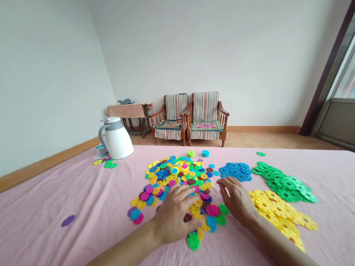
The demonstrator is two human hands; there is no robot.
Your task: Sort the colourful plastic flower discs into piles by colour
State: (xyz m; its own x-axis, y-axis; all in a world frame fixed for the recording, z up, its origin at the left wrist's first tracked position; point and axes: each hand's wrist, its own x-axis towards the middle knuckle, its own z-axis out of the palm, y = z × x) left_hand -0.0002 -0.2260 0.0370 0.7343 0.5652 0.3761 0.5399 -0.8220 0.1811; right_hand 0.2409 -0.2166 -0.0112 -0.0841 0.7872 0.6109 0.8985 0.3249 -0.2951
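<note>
A mixed heap of flower-shaped plastic discs in many colours lies on the pink cloth. Over its near part spreads my left hand, fingers stretched and thumb apart, palm down and hiding the discs beneath; I see nothing held in it. My right hand is just right of the heap, fingers loosely bent with a gap to the thumb and no disc visible between them. Sorted by colour, a blue pile sits beyond that hand, with a yellow pile and a green pile to its right.
A white-and-grey jug stands at the table's far left, with a few discs near it. One purple disc lies apart on the left. Small lime and blue stacks stand behind the heap. Two wooden armchairs are beyond the table.
</note>
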